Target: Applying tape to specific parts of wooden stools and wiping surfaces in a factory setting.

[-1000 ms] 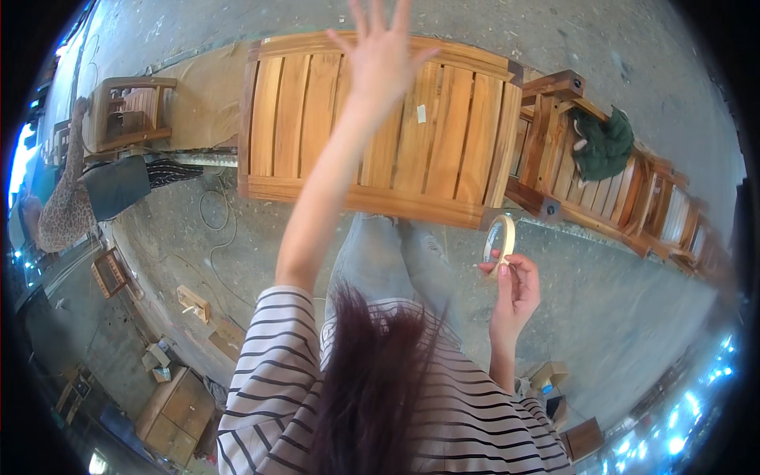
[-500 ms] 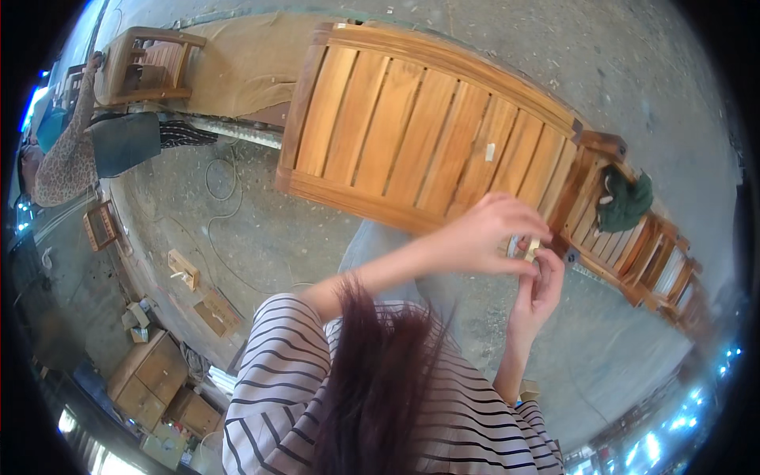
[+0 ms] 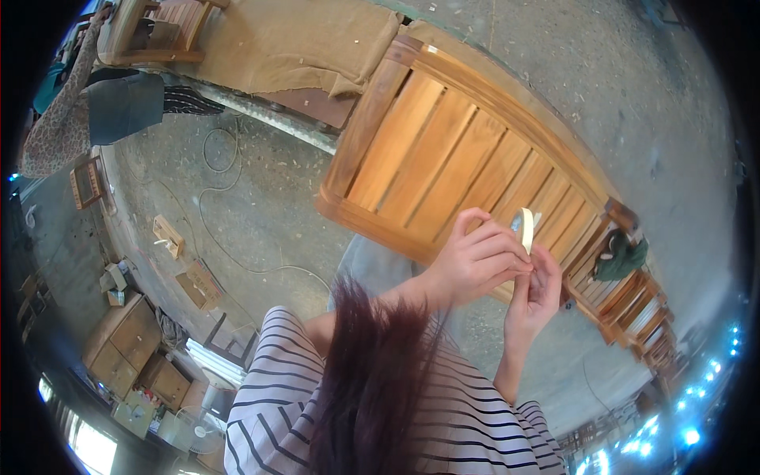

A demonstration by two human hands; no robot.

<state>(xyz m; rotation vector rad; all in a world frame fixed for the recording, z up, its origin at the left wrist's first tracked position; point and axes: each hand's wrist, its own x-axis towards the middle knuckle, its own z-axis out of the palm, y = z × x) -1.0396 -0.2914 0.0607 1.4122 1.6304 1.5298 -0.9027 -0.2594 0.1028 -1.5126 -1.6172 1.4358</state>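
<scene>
Both hands meet over the slatted wooden bench point(image 3: 467, 166): left hand point(image 3: 479, 261) and right hand point(image 3: 538, 293) pinch a roll of tape point(image 3: 526, 228) between them. A green cloth point(image 3: 621, 257) lies right of the bench. Earlier, the left hand was raised, fingers spread.

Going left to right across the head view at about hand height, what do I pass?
Small wooden block on the floor → cable loop → slatted wooden panel → left hand → tape roll → right hand → green cloth on the chair frames.
</scene>
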